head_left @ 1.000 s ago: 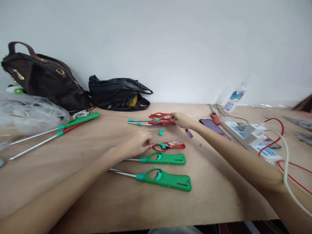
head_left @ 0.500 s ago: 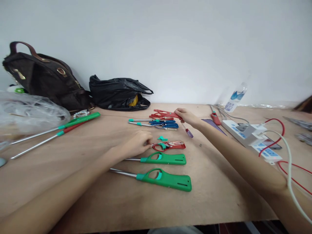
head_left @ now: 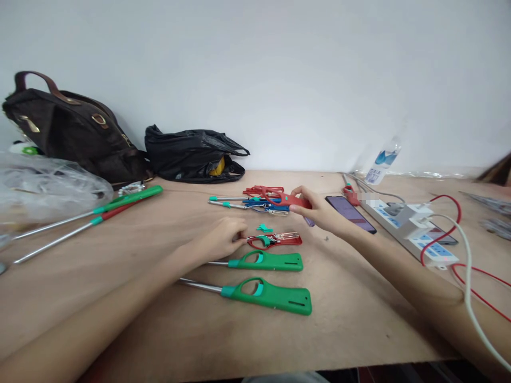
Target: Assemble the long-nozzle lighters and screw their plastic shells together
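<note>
My right hand (head_left: 313,206) grips a red lighter casing half (head_left: 281,198) by its handle end and holds it above the blue lighter parts (head_left: 277,208). Under that hand the purple handle of a screwdriver (head_left: 308,221) partly shows. My left hand (head_left: 225,235) is closed in a pinch at the front end of an opened red lighter (head_left: 294,241), whose wires and metal inner parts are exposed; what the fingertips hold is hidden. Just behind the opened lighter lies a loose teal trigger (head_left: 264,228). Two whole green lighters (head_left: 285,261) lie in front of it.
More red casing parts (head_left: 253,190) lie at the back. Long lighters (head_left: 131,199) rest at left by a clear plastic bag (head_left: 48,183), a dark bag (head_left: 75,133) and a black plastic bag (head_left: 187,154). To the right are a phone (head_left: 350,214), a power strip (head_left: 425,247) with cables, and a bottle (head_left: 383,161).
My right hand has brought the red casing half slightly nearer and to the right, over the blue parts and the screwdriver. My left hand has stayed almost where it was.
</note>
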Motion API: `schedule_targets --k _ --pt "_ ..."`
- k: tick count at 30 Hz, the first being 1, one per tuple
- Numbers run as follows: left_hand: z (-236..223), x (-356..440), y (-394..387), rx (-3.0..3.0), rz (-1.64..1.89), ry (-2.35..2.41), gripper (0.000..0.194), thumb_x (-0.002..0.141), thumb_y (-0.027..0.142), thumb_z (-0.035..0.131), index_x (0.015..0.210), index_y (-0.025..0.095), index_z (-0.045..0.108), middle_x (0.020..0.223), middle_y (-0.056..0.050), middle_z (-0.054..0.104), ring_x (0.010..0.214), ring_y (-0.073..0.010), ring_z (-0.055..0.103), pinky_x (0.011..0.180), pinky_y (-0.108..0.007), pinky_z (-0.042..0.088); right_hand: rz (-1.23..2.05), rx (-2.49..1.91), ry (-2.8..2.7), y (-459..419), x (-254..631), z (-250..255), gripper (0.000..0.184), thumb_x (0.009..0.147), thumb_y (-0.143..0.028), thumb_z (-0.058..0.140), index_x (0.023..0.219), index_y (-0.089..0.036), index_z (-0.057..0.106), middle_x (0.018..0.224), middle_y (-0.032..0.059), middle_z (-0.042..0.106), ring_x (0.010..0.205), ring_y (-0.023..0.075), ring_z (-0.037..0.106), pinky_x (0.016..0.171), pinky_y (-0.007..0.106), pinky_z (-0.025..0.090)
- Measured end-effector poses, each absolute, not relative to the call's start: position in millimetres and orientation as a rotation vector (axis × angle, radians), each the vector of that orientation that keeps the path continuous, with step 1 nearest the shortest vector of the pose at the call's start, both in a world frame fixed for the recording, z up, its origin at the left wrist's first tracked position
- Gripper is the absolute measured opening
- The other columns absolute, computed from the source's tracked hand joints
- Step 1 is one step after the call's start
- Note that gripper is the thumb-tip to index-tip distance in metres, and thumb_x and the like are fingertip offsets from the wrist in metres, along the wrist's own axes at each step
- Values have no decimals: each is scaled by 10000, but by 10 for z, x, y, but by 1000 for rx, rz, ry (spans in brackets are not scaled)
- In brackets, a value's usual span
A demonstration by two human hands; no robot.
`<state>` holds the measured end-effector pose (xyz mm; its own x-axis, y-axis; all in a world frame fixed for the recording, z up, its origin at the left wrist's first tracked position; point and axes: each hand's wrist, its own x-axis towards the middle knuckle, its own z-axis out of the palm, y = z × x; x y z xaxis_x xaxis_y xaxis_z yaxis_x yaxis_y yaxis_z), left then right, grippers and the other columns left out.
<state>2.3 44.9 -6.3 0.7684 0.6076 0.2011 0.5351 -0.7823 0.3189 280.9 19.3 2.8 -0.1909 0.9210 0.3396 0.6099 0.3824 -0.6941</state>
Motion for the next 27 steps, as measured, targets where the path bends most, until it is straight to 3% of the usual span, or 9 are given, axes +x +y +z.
schedule_targets --k 5,9,18,27 --pt "-103 -16 458 2724 471 895 119 797 155 555 680 163 574 714 -18 595 676 -155 526 614 -247 361 430 -1314 -1964 9 2738 -26 251 868 -409 572 993 -192 569 882 36 637 757 179 566 684 301 427" --pt "-87 -34 464 2676 481 883 104 790 172 572 689 165 593 744 -23 617 697 -162 547 624 -247 374 445 -1263 -2025 -67 2736 -48 219 877 -371 574 987 -188 625 973 72 637 885 214 590 784 339 448" --pt "-123 -27 442 2614 566 896 72 769 148 586 708 161 621 724 -12 638 685 -154 571 632 -239 398 452 -1185 -2138 -123 2719 -133 261 902 -315 568 1129 -214 647 1019 87 581 986 238 555 875 404 460" --pt "-178 -14 430 2691 568 928 101 701 70 575 742 155 612 755 -22 648 716 -170 584 647 -246 418 340 -1132 -2209 -155 2603 -282 268 903 -304 572 1149 -210 623 1020 89 541 993 236 528 895 409 450"
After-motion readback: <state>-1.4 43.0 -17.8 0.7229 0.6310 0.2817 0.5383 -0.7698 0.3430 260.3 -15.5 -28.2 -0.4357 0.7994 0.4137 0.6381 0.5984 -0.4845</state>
